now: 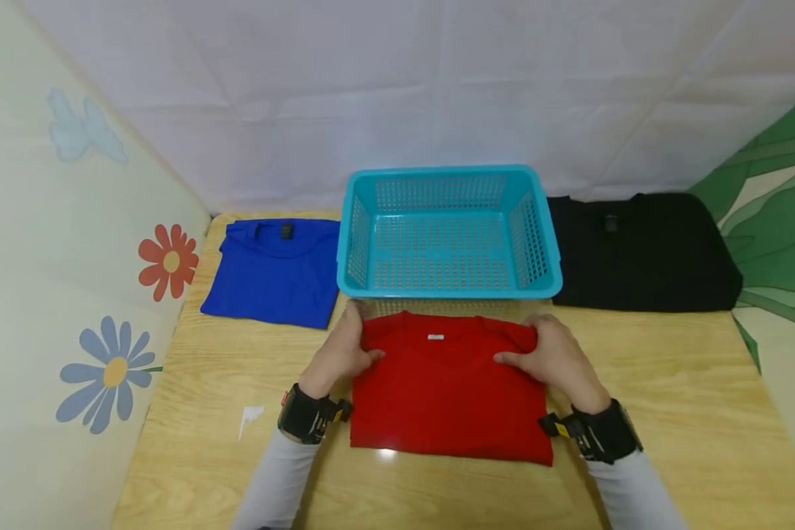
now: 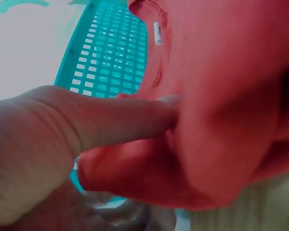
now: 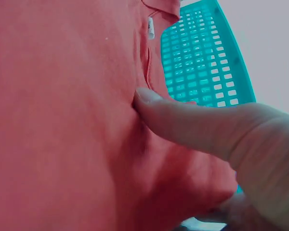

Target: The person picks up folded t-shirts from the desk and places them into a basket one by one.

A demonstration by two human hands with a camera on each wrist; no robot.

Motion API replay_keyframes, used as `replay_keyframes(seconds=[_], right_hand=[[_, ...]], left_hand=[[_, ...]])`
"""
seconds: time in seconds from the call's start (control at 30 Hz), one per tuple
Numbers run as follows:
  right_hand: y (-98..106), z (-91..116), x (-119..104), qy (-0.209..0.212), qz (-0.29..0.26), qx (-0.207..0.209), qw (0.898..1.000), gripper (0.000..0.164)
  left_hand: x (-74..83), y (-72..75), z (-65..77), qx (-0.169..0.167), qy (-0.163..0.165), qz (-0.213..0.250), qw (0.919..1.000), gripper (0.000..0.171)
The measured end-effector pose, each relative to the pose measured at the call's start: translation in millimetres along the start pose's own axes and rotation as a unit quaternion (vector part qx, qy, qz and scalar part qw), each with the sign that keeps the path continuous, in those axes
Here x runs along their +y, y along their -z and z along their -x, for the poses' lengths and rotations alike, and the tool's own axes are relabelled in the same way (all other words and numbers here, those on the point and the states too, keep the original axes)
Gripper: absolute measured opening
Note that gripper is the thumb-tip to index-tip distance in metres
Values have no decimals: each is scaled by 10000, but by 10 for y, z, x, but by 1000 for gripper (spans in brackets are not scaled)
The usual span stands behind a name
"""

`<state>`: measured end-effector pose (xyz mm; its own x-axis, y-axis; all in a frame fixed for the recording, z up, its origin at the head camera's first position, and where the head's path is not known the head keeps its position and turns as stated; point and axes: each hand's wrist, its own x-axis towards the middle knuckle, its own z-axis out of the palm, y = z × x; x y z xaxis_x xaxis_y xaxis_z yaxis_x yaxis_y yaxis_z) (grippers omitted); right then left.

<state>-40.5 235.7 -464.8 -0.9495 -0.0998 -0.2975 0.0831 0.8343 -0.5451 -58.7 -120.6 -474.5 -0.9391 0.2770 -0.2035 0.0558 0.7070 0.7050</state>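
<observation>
A folded red T-shirt (image 1: 447, 390) with a small white neck label lies in front of a turquoise plastic basket (image 1: 440, 288), its collar toward the basket. At the shirt's upper left corner my left hand (image 1: 343, 350) pinches the cloth, thumb on top and fingers underneath. My right hand (image 1: 556, 357) grips the upper right corner the same way. In the left wrist view the thumb (image 2: 130, 118) presses into the red cloth, which bulges beside it. The right wrist view shows the other thumb (image 3: 183, 120) pressing a crease into the shirt. Cloth hides most of the fingers.
The basket holds nothing and stands against a white cloth backdrop (image 1: 384, 96). Left of it lies a folded blue T-shirt (image 1: 274, 283); to its right is a folded black T-shirt (image 1: 649, 265). All rest on a wood-grain table (image 1: 689, 412). A painted wall (image 1: 46, 294) borders the left side.
</observation>
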Motion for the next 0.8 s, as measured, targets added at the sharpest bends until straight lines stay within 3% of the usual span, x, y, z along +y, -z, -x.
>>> replay_keyframes(seconds=[0.07,0.17,0.27,0.5,0.6,0.7,0.77,0.8], right_hand=[[19,17,25,-90,-250,-38,9996,76],[35,57,75,-308,-647,-174,9973,86],[41,98,127,-531,-1133,-353,9915,87],[5,191,229,-491,-2380,-714,9674,60],[-24,240,256,-476,-3026,-920,9475,54],[-58,291,267,-429,-3860,-1278,9126,48],[-77,324,261,-425,-4216,-1536,8927,50],[-86,342,256,-407,-4299,-1652,8867,53]], left_hand=[[-6,3,10,-17,378,35,9993,72],[-11,5,34,-39,742,18,9972,48],[-17,3,54,53,701,69,9975,32],[-18,-10,99,-60,729,596,9955,22],[-39,-48,98,-92,629,820,9946,22],[-87,-95,106,-39,618,1297,9896,26],[-120,-108,137,-217,758,1951,9776,33],[-136,-111,159,-372,823,2347,9679,37]])
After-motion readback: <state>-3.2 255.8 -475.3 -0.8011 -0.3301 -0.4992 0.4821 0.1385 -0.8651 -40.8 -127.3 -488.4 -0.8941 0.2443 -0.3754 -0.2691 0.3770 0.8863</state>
